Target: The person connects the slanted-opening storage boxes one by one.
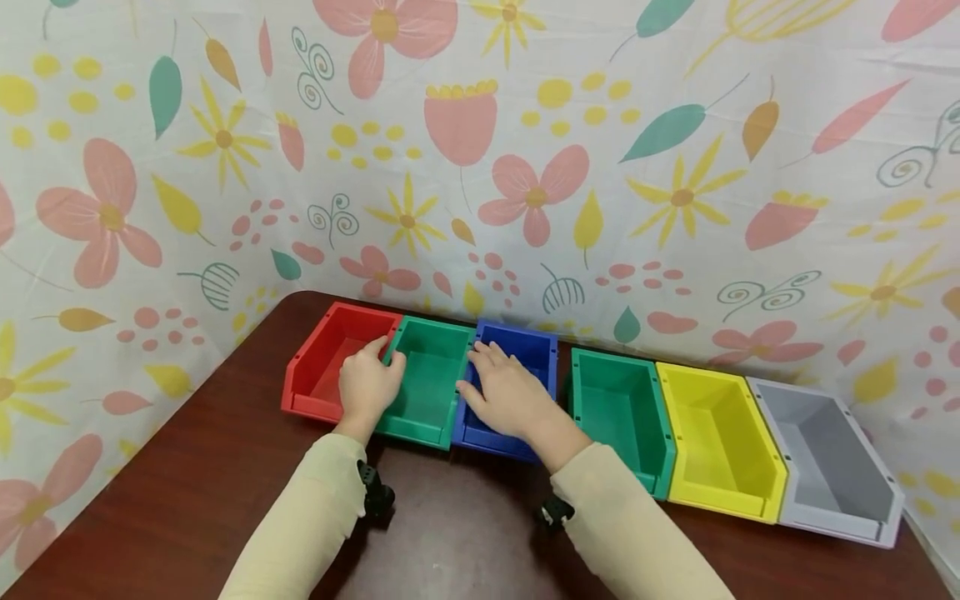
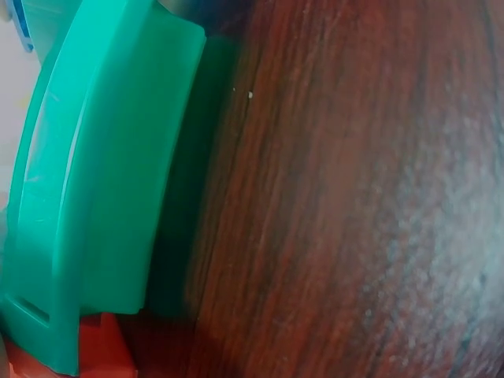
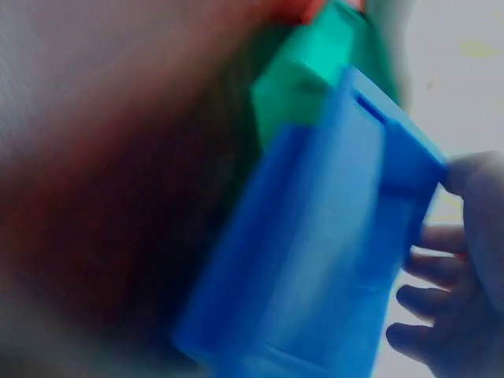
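My left hand (image 1: 369, 379) is over the adjoining walls of a red bin (image 1: 311, 406) and a green bin (image 1: 423, 392), thumb on the green side and fingers toward the red. It pinches the green bin's left wall there. Its fingers are out of frame in the left wrist view, where the green bin's front (image 2: 126, 181) fills the left side. My right hand (image 1: 510, 396) lies over a blue bin (image 1: 491, 442), fingers extended and thumb near its left rim. In the right wrist view the fingers (image 3: 429, 303) are spread beside the blue bin.
To the right stand a second green bin (image 1: 615, 408), a yellow bin (image 1: 720, 442) and a grey bin (image 1: 832, 450), side by side. A gap separates them from the blue bin. All sit on a dark brown table (image 1: 442, 533) against a flower-patterned curtain (image 1: 540, 275).
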A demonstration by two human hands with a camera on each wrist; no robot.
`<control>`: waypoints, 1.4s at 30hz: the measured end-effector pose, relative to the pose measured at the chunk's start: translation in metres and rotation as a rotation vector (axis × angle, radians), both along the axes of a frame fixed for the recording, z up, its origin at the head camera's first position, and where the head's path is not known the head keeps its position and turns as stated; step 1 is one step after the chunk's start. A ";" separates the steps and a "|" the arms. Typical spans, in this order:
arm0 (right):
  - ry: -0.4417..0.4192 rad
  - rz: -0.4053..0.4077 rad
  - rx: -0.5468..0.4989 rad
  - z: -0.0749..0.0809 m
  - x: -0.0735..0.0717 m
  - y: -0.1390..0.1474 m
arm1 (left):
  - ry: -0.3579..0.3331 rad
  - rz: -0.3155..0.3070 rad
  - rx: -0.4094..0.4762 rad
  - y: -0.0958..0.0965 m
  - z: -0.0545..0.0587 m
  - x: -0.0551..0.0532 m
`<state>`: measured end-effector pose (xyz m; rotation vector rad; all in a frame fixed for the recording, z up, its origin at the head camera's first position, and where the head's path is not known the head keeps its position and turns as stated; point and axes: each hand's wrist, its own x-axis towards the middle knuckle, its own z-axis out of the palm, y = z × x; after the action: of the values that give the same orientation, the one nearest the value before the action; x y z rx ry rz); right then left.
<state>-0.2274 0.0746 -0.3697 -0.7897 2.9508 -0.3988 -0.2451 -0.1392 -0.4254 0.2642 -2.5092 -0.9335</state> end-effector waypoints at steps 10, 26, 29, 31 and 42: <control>-0.155 0.009 0.070 0.012 -0.042 0.027 | -0.014 0.001 0.004 0.001 0.002 0.003; -0.268 -0.011 0.124 0.025 -0.058 0.021 | 0.020 0.006 -0.008 0.001 0.000 -0.001; -0.276 -0.013 0.122 0.025 -0.059 0.019 | 0.030 0.012 -0.012 0.001 0.000 -0.001; -0.280 -0.011 0.117 0.025 -0.060 0.019 | 0.038 0.018 -0.020 0.001 0.000 -0.002; -0.381 -0.072 0.130 0.022 -0.055 0.013 | 0.030 0.017 -0.017 0.000 -0.002 -0.001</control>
<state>-0.2823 0.0880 -0.3478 -0.5254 2.6215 -0.3165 -0.2465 -0.1390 -0.4275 0.2639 -2.4826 -0.9020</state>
